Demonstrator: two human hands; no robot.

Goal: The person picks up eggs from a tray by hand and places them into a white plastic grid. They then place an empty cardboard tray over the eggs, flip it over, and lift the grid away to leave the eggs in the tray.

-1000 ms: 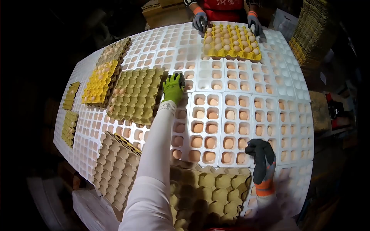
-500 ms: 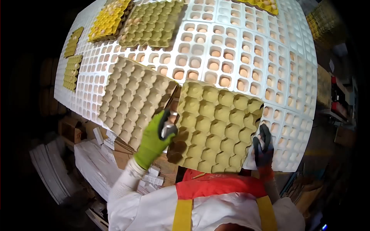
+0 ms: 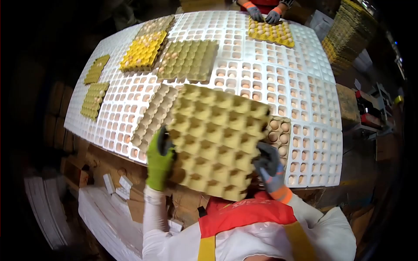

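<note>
An olive cardboard egg tray (image 3: 217, 139) is raised in front of me, tilted, its cups bare of eggs. My left hand (image 3: 160, 158), in a green and black glove, grips its left edge. At its right edge, my right hand (image 3: 271, 170), in a grey glove with an orange cuff, has its fingers closed on the tray. Partly hidden behind and right of it, a tray with brown eggs (image 3: 278, 135) lies on the white egg-filled tray surface (image 3: 314, 143). A grey-brown cardboard tray (image 3: 154, 114) shows behind on the left.
A co-worker's gloved hands (image 3: 264, 15) touch a yellow tray of eggs (image 3: 272, 32) at the far edge. Further left are a yellow tray stack (image 3: 143, 51), an olive tray (image 3: 188, 60) and smaller olive trays (image 3: 93, 101). Tall tray stacks (image 3: 350, 32) stand at the back right.
The olive tray has been lifted and shifted left, uncovering eggs at the right. My right hand has closed on its edge. The view now takes in the co-worker's hands.
</note>
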